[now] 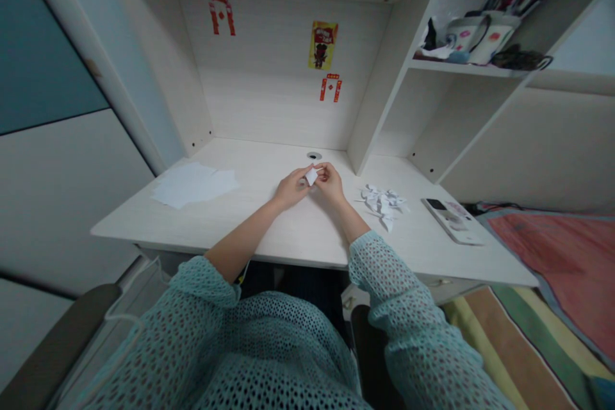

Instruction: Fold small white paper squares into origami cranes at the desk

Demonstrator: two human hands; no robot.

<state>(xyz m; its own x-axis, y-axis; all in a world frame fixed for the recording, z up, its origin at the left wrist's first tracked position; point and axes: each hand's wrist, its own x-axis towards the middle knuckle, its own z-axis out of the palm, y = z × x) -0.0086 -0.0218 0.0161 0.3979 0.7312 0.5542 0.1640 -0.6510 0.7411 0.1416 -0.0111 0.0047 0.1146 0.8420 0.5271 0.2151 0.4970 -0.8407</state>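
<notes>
A small folded piece of white paper [311,177] is held up between my two hands, above the middle of the white desk [269,230]. My left hand [292,188] pinches its left side with thumb and fingers. At its right edge, the fingers of my right hand [330,182] are closed on it too. To the right lies a pile of folded white paper pieces [383,204], their thin points sticking out. Flat white paper sheets [195,184] lie spread over each other on the left part of the desk.
A white phone-like device [451,221] lies near the desk's right end. Behind the hands is a round cable hole [314,155]. Shelf walls rise at the back, and cups of pens and scissors [483,35] stand on the right shelf. A striped bed cover [519,339] is at the right.
</notes>
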